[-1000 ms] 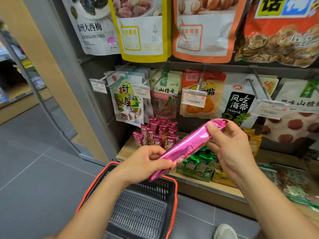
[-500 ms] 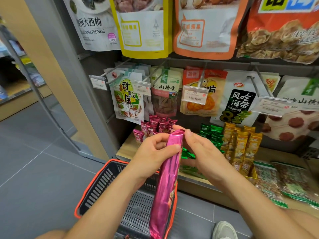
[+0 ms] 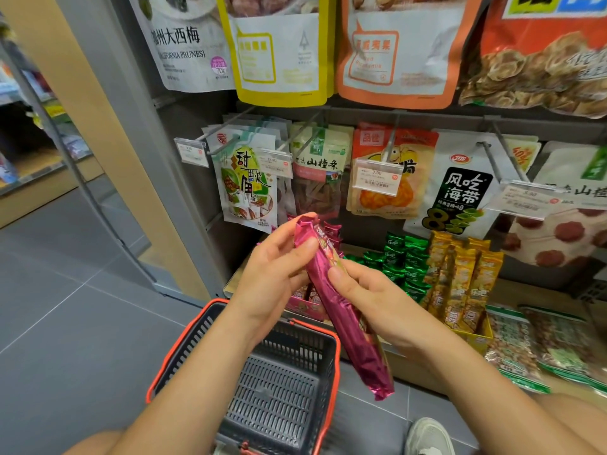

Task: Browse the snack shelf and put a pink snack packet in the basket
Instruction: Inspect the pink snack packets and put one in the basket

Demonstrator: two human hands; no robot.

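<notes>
Head view: the pink snack packet (image 3: 341, 310) is held tilted above the basket (image 3: 184, 336), pinched near its top by left hand (image 3: 272, 274) and right hand (image 3: 371, 297), fingers (image 3: 341, 275) curled; release into the basket is judged outstanding.

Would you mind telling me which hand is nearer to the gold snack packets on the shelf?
Right. The right hand lies just left of the gold snack packets; the left hand is farther left, across the pink packet.

Forearms (image 3: 197, 372) are bare, fingers (image 3: 335, 274) end in short plain nails, and one foot wears a pale sneaker (image 3: 428, 436).
</notes>
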